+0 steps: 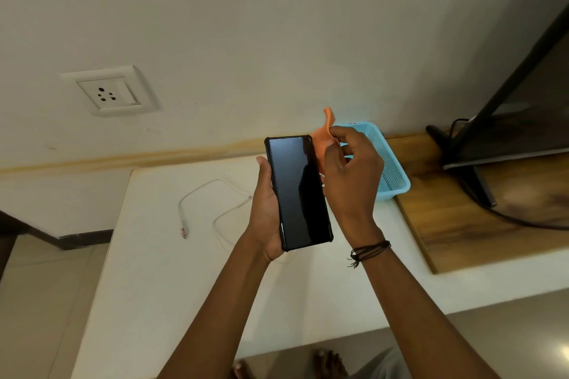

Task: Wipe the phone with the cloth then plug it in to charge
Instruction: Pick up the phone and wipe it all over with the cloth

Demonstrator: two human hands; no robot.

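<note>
Left hand (264, 212) cradles the phone (298, 191) above the counter (147, 271); right hand (351, 172) fingers pinch the orange cloth (321, 135) beside its top edge — best flattened, wiped lengthwise.

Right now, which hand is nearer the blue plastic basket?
Right. The right hand, pinching the orange cloth, overlaps the blue plastic basket; the left hand holds the phone farther left.

Cable (215, 209) left of phone (298, 191), basket (391, 163) right.
</note>
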